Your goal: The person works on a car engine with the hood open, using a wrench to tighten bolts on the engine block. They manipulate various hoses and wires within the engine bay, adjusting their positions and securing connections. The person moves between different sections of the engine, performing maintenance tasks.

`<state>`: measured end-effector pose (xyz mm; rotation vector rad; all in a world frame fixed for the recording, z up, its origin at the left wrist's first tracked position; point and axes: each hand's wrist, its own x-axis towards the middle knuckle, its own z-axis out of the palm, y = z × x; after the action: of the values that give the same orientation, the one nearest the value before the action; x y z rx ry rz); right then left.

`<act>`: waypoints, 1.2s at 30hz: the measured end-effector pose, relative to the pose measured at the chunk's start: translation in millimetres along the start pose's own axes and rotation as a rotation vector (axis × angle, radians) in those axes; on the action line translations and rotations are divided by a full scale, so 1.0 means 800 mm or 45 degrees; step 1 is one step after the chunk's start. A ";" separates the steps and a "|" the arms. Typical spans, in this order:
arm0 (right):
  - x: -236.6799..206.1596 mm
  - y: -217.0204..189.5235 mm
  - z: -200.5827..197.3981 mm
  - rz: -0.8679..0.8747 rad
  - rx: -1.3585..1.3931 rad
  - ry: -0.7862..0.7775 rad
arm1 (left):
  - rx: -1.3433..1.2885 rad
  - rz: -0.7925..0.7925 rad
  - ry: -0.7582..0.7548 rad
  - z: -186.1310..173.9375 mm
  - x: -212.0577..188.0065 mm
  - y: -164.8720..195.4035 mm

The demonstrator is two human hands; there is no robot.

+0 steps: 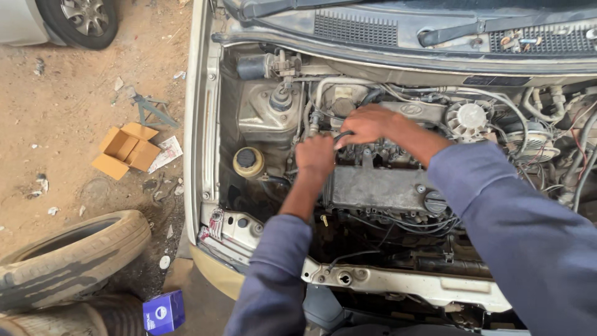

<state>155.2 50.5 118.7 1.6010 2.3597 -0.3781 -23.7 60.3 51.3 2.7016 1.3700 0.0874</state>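
1. nearest of all, low on the ground, a small blue box (163, 312) stands by two worn tyres (73, 256). its top looks closed, so i cannot tell what is inside.
2. a bit further out on the dirt lies an open cardboard box (127, 148). its flaps are spread wide and it looks empty.
3. both blue sleeves reach over the front bar (398, 281) of the car into the open engine bay.
4. the left hand (315, 155) sits at the left end of the grey engine cover (376, 186). it is curled shut, but what it grips is hidden under the fingers.
5. the right hand (367, 124) is just behind it, fingers closed around a black hose (341, 135) at the top of the engine.
6. my guess: the step in hand is working that hose on or off its fitting. the next move would need a firm hold, a small twist, and the other hand keeping things steady.
7. left of the hands, a round yellowish tank (248, 163) with a black cap is shut. what is in it cannot be seen.
8. on the cover's right end, the black oil cap (435, 201) is on.
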 end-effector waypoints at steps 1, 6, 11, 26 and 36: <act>0.000 0.006 0.001 -0.026 -0.016 0.003 | -0.015 -0.020 0.035 0.005 0.001 0.008; -0.027 0.017 0.018 0.169 0.093 0.065 | -0.026 0.053 0.110 0.021 0.021 0.030; -0.011 -0.023 0.026 0.365 0.107 0.108 | -0.009 0.034 0.118 0.021 0.012 -0.003; -0.007 -0.063 0.046 0.399 0.158 0.437 | 0.108 0.401 0.649 0.054 -0.001 -0.051; -0.007 -0.083 0.053 0.564 0.259 0.375 | 0.132 0.558 0.789 0.049 -0.005 -0.066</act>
<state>98.5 7.0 85.6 2.3496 2.1167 -0.3099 -64.0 85.1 6.0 3.1581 0.8504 0.9819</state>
